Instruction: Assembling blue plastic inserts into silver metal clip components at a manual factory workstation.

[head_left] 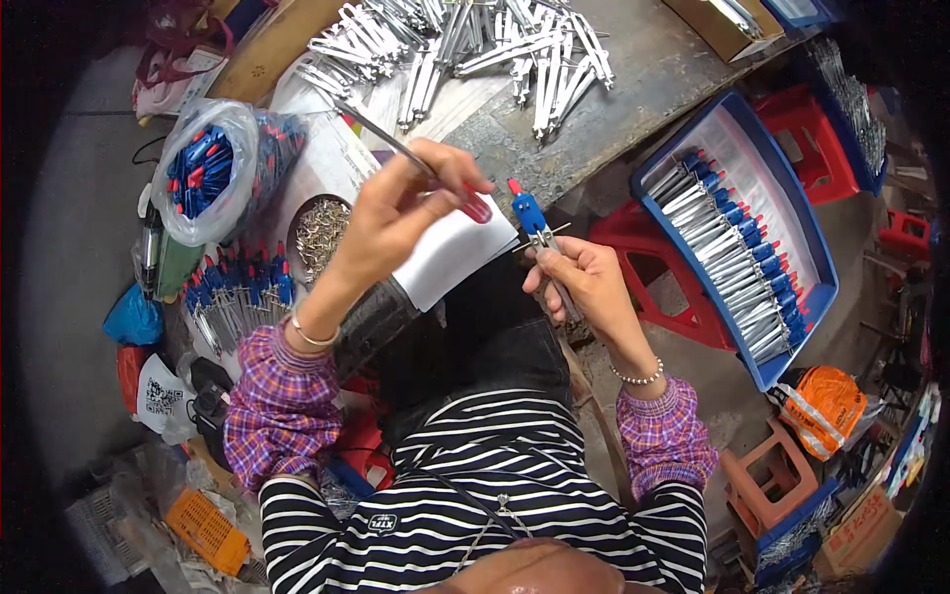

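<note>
My left hand [401, 203] is closed around a screwdriver [476, 207] with a translucent red handle; its dark shaft slants up and left over the table. Closed too, my right hand [584, 282] grips the metal legs of a tool piece [529, 213] with a blue head and a red tip. A thin rod crosses that piece just below the blue head. The screwdriver and the piece are apart. Under my left hand lie white paper sheets [450, 252] and, beside the wrist, a round container of small brass-coloured screws [322, 238].
Loose silver metal legs [435, 59] are heaped on the worn table [643, 99]. To the right, a blue tray [787, 178] of similar blue-headed pieces rests above a red stool [648, 267]. A plastic bag [242, 148] of blue and red parts and more pieces [237, 287] are on the left.
</note>
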The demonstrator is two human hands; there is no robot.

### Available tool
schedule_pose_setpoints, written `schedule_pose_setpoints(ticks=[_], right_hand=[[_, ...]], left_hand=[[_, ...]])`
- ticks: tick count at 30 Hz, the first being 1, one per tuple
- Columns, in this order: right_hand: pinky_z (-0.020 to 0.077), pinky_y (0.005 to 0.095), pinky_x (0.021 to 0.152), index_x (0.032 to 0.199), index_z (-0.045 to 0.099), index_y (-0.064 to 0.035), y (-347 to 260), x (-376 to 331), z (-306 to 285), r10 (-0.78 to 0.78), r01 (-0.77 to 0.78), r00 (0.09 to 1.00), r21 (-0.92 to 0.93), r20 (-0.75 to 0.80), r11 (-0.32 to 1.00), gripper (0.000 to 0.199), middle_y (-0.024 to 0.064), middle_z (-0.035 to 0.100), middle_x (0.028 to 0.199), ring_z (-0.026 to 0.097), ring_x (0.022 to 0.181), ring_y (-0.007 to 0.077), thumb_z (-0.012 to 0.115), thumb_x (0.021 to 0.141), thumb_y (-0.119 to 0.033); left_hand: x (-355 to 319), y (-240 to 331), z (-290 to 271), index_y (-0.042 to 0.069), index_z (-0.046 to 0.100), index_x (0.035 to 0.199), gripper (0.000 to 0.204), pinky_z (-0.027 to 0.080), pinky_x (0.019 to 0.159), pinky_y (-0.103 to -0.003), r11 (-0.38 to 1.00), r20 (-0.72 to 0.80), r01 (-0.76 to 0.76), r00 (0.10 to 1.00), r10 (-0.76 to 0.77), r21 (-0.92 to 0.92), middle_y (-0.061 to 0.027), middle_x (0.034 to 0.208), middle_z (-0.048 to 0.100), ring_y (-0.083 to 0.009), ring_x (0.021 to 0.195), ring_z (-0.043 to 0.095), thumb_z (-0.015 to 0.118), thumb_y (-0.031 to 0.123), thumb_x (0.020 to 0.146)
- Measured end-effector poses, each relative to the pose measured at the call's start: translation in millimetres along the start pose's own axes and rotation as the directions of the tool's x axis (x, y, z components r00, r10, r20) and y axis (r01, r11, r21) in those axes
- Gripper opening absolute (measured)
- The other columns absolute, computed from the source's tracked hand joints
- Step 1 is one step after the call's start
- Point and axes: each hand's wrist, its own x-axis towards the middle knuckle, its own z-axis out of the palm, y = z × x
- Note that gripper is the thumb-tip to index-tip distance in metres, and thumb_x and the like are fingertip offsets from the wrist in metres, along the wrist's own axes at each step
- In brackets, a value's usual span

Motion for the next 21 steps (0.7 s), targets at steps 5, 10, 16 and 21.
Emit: schedule_pose_setpoints(ticks=[5, 10, 16, 21], right_hand=[[0.0411, 0.0169, 0.041, 0.098, 0.06, 0.004, -3.1, -1.2, 4.0, 0.028, -0.028, 1.0, -0.012, -0.013, 1.0, 0.023, 0.0088, 0.064, 0.074, 0.051, 0.048, 0.0041, 0.052, 0.094, -0.017], [0.0406, 0.0166, 0.041, 0.097, 0.06, 0.0024, -2.0, -4.8, 6.0, 0.047, -0.047, 0.999, -0.029, -0.023, 0.998, 0.022, 0.0083, 0.064, 0.073, 0.051, 0.048, 0.0036, 0.052, 0.093, -0.017], [0.0406, 0.0166, 0.041, 0.091, 0.06, 0.0019, -1.4, 0.4, 2.6, 0.005, -0.005, 1.0, 0.004, -0.014, 1.0, 0.021, 0.0081, 0.064, 0.073, 0.051, 0.048, 0.0037, 0.052, 0.093, -0.017], [0.0409, 0.017, 0.041, 0.089, 0.06, 0.002, -4.3, -1.0, 4.9, 0.02, -0.02, 1.0, 0.001, 0.003, 1.0, 0.02, 0.0086, 0.064, 0.073, 0.051, 0.048, 0.0038, 0.051, 0.093, -0.016]], left_hand=[[14.4, 24.0, 34.5, -0.002, 0.048, 0.1, 0.018, 0.048, 0.087, -0.035, 0.932, -0.135, -0.362, 0.922, 0.362, 0.023, -0.0171, 0.102, 0.055, -0.0262, 0.098, 0.059, 0.046, -0.012, 0.084], [5.0, -18.9, 39.7, -0.001, 0.054, 0.094, 0.023, 0.046, 0.073, -0.029, 0.932, 0.049, -0.21, 0.978, 0.204, 0.296, -0.0118, 0.092, 0.058, -0.0232, 0.084, 0.058, 0.052, -0.015, 0.076], [19.7, 1.0, 41.2, -0.004, 0.047, 0.103, 0.02, 0.047, 0.085, -0.03, 0.945, -0.081, -0.315, 0.948, 0.309, -0.086, -0.0152, 0.099, 0.055, -0.0213, 0.091, 0.059, 0.046, -0.013, 0.085], [11.3, -29.1, 39.6, -0.003, 0.047, 0.101, 0.013, 0.047, 0.083, -0.03, 0.945, 0.152, -0.211, 0.972, 0.177, 0.25, -0.0155, 0.098, 0.055, -0.0203, 0.087, 0.057, 0.045, -0.007, 0.089]])
